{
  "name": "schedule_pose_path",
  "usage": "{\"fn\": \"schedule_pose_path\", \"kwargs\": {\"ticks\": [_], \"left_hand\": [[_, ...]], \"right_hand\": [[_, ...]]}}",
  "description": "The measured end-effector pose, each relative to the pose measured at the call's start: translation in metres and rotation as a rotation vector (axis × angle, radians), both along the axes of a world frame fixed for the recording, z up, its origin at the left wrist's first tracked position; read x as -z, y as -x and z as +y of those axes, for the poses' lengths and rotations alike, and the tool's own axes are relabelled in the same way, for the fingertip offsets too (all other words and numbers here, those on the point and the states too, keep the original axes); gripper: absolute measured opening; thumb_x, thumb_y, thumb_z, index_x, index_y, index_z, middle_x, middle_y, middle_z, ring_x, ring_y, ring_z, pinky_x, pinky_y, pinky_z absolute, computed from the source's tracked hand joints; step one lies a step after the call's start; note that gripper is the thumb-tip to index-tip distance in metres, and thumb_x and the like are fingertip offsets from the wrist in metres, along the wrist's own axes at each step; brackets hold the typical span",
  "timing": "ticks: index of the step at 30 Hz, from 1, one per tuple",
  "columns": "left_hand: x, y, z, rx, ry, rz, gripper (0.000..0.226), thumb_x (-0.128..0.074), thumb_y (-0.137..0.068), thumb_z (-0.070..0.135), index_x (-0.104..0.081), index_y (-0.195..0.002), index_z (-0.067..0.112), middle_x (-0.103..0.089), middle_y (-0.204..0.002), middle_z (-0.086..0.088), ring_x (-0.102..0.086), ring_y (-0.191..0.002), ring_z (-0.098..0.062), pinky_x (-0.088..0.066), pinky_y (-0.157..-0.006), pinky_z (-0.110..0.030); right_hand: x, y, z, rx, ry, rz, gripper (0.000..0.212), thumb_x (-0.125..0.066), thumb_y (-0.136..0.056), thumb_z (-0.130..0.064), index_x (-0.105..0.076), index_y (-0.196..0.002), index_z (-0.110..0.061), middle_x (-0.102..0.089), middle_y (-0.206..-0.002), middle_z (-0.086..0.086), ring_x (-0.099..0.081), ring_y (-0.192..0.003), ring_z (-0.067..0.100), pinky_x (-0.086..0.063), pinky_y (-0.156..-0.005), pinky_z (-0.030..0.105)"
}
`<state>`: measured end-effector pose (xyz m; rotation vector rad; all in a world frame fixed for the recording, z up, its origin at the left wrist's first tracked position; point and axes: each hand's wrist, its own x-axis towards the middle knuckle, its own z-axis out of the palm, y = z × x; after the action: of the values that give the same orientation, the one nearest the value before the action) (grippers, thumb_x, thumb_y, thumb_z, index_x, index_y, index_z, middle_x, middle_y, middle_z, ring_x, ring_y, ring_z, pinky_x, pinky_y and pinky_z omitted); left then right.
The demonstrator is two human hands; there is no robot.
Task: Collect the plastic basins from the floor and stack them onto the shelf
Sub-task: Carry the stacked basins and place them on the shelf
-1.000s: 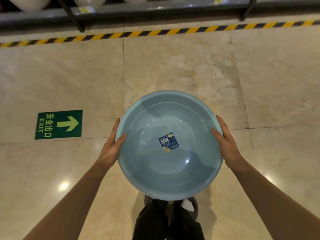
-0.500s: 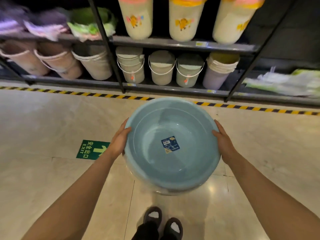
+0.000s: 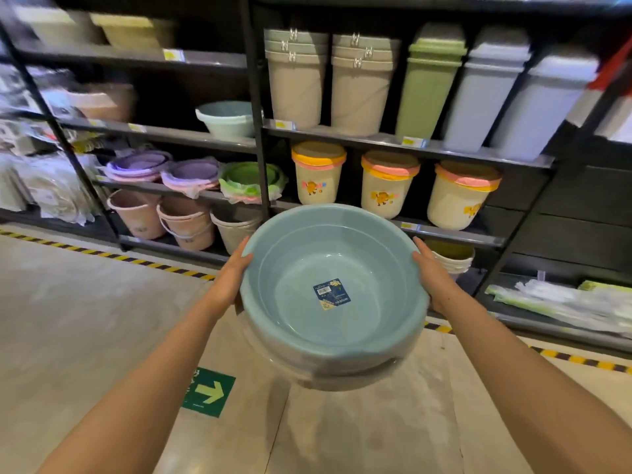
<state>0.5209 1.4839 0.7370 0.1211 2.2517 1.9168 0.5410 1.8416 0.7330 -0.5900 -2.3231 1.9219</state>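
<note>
A stack of pale blue plastic basins (image 3: 328,268) with a blue label inside the top one is held up in front of me, above the floor. My left hand (image 3: 229,278) grips the left rim, thumb over the edge. My right hand (image 3: 431,273) holds the right rim, fingers along the outside wall. Clear wrap shows around the lower basins. Ahead stands the dark metal shelf (image 3: 254,138). A similar pale blue basin (image 3: 226,118) sits on its middle level, left of the upright post.
The shelf holds beige and green bins (image 3: 362,83) up top, cream buckets with orange lids (image 3: 318,176), purple and green basins (image 3: 191,174) and pink buckets (image 3: 136,213) low down. Yellow-black tape (image 3: 102,253) marks the floor edge. A green exit arrow sticker (image 3: 209,391) lies on the marble floor.
The basins have risen from near the floor to chest height with both hands still on the rim. My view has tilted up from the floor to the shelf.
</note>
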Motion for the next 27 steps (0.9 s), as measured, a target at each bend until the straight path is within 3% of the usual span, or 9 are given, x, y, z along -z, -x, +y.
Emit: {"fn": "schedule_pose_path", "kwargs": {"ticks": [4,7,10,12,14,17,22,25,27], "left_hand": [[-0.022,0.040,-0.035,-0.040,-0.011,0.043,0.038,-0.036,-0.100,0.034,-0.048,-0.116,0.065,-0.067,-0.109,0.017,-0.069,-0.084,-0.004,-0.057,-0.059,-0.025],[-0.028,0.077,-0.070,-0.050,-0.016,0.073,0.041,-0.034,-0.100,0.033,-0.047,-0.112,0.070,-0.066,-0.109,0.014,-0.069,-0.079,-0.002,-0.054,-0.055,-0.023],[-0.029,0.119,-0.107,-0.034,-0.039,0.109,0.040,-0.033,-0.101,0.027,-0.047,-0.129,0.052,-0.062,-0.125,-0.004,-0.065,-0.104,-0.023,-0.055,-0.086,-0.044],[-0.028,0.149,-0.135,-0.047,-0.021,0.122,0.039,-0.032,-0.101,0.024,-0.046,-0.131,0.045,-0.057,-0.134,-0.003,-0.058,-0.116,-0.026,-0.048,-0.098,-0.047],[-0.027,0.175,-0.163,-0.076,-0.007,0.111,0.038,-0.032,-0.102,0.023,-0.049,-0.124,0.049,-0.060,-0.127,0.004,-0.058,-0.112,-0.020,-0.050,-0.088,-0.038],[-0.029,0.211,-0.207,-0.090,-0.011,0.069,0.039,-0.032,-0.102,0.026,-0.050,-0.121,0.055,-0.065,-0.112,0.018,-0.062,-0.094,-0.005,-0.051,-0.072,-0.024],[-0.022,0.260,-0.273,-0.214,-0.023,0.030,0.039,-0.033,-0.101,0.023,-0.043,-0.133,0.043,-0.057,-0.124,0.006,-0.057,-0.106,-0.016,-0.046,-0.087,-0.035],[-0.019,0.285,-0.305,-0.312,-0.050,-0.012,0.033,-0.035,-0.100,0.024,-0.050,-0.115,0.049,-0.060,-0.107,0.021,-0.056,-0.090,0.001,-0.045,-0.072,-0.025],[-0.019,0.303,-0.326,-0.325,-0.038,0.004,0.038,-0.035,-0.100,0.022,-0.053,-0.119,0.048,-0.062,-0.110,0.020,-0.058,-0.095,-0.002,-0.045,-0.072,-0.025]], "right_hand": [[-0.032,0.040,-0.033,-0.034,0.049,-0.017,0.043,-0.038,-0.094,-0.036,-0.039,-0.135,-0.048,-0.052,-0.136,-0.001,-0.059,-0.111,0.023,-0.052,-0.092,0.049],[-0.041,0.076,-0.067,-0.058,0.029,-0.020,0.039,-0.037,-0.093,-0.038,-0.042,-0.130,-0.049,-0.057,-0.126,-0.001,-0.061,-0.103,0.023,-0.054,-0.074,0.042],[-0.037,0.119,-0.106,-0.034,0.070,0.000,0.044,-0.036,-0.094,-0.034,-0.038,-0.136,-0.045,-0.054,-0.129,0.003,-0.060,-0.105,0.024,-0.054,-0.074,0.040],[-0.031,0.152,-0.133,-0.035,0.100,-0.012,0.047,-0.037,-0.094,-0.032,-0.035,-0.141,-0.041,-0.050,-0.138,0.004,-0.057,-0.113,0.026,-0.053,-0.088,0.049],[-0.024,0.184,-0.162,-0.043,0.105,-0.035,0.048,-0.037,-0.096,-0.034,-0.031,-0.144,-0.040,-0.044,-0.145,0.004,-0.052,-0.121,0.028,-0.046,-0.100,0.054],[-0.022,0.231,-0.209,-0.066,0.126,-0.030,0.046,-0.038,-0.098,-0.034,-0.032,-0.143,-0.039,-0.045,-0.143,0.001,-0.052,-0.119,0.025,-0.047,-0.097,0.050],[-0.021,0.308,-0.278,-0.143,0.147,-0.040,0.043,-0.040,-0.096,-0.033,-0.041,-0.138,-0.039,-0.052,-0.134,0.004,-0.057,-0.113,0.026,-0.052,-0.091,0.049],[-0.018,0.359,-0.315,-0.170,0.111,-0.049,0.045,-0.040,-0.096,-0.037,-0.038,-0.140,-0.040,-0.047,-0.140,0.005,-0.052,-0.120,0.029,-0.046,-0.099,0.051],[-0.014,0.393,-0.338,-0.224,0.060,-0.046,0.044,-0.038,-0.097,-0.034,-0.036,-0.142,-0.037,-0.044,-0.144,0.003,-0.049,-0.124,0.028,-0.044,-0.101,0.048]]}}
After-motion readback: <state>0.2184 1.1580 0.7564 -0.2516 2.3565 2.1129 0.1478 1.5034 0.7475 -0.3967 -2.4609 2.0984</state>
